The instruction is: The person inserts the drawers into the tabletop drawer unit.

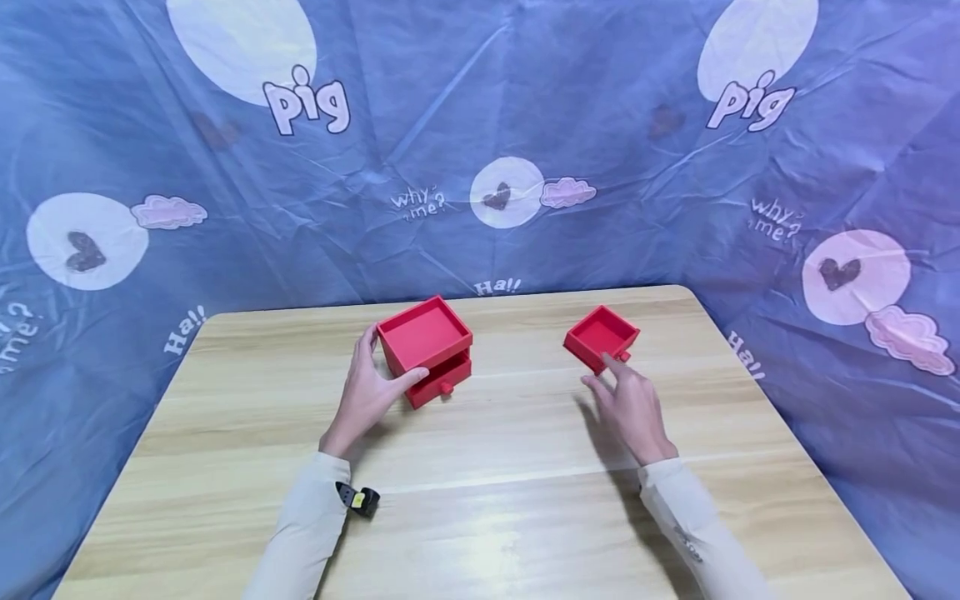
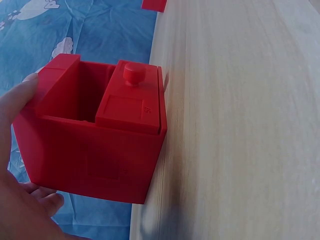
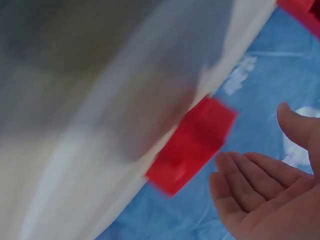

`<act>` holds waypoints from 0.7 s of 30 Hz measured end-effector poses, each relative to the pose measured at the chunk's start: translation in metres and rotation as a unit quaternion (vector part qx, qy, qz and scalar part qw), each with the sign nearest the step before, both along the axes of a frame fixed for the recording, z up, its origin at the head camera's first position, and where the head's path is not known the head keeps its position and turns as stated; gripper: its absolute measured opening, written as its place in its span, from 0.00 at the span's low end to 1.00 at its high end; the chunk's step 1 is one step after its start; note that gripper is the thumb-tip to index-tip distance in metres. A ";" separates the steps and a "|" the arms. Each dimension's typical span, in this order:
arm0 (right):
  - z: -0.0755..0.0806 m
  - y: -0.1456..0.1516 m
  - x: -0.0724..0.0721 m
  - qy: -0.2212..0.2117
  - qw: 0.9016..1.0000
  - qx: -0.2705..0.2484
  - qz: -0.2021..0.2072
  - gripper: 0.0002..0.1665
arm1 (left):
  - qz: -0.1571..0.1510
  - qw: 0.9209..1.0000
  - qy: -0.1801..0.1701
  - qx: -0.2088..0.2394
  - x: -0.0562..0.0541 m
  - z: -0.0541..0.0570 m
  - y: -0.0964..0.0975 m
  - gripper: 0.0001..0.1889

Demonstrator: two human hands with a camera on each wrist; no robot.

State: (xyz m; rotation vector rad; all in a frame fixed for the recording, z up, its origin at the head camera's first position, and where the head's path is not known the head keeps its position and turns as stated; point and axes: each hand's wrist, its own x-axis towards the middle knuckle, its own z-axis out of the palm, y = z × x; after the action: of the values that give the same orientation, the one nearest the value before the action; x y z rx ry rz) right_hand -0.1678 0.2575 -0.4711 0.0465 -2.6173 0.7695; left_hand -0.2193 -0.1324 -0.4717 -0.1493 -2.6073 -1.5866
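Observation:
A small red drawer cabinet (image 1: 426, 337) with a tray-like top stands on the left part of the table. My left hand (image 1: 369, 390) grips it from the left side, thumb over the front edge and fingers behind. Its lower drawer (image 2: 131, 102), with a round knob, is in place; the slot above is an empty opening. Farther right lies a loose red drawer (image 1: 602, 332), open side up, its knob toward the near right. My right hand (image 1: 633, 407) is beside this drawer, fingers relaxed and thumb spread, with a visible gap between them in the right wrist view.
The wood-grain table (image 1: 480, 492) carries both red pieces near its far edge. Behind it and along both sides hangs a blue printed cloth (image 1: 480, 100). A black strap with a buckle (image 1: 360, 500) is on the left sleeve.

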 end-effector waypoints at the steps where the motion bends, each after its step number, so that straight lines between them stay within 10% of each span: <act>1: -0.001 0.007 -0.001 0.002 1.000 0.000 -0.008 0.27 | 0.000 1.000 0.000 0.001 0.000 0.000 0.000 0.60; 21: -0.003 0.068 -0.041 -0.096 0.990 0.072 -0.074 0.25 | -0.002 1.000 -0.003 0.002 -0.001 0.002 0.000 0.59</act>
State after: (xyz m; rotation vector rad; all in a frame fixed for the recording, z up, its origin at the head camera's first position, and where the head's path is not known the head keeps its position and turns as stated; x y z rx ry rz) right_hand -0.2091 0.3259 -0.4744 -0.1889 -2.8162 0.5563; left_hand -0.2204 -0.1319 -0.4692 -0.1498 -2.6099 -1.5977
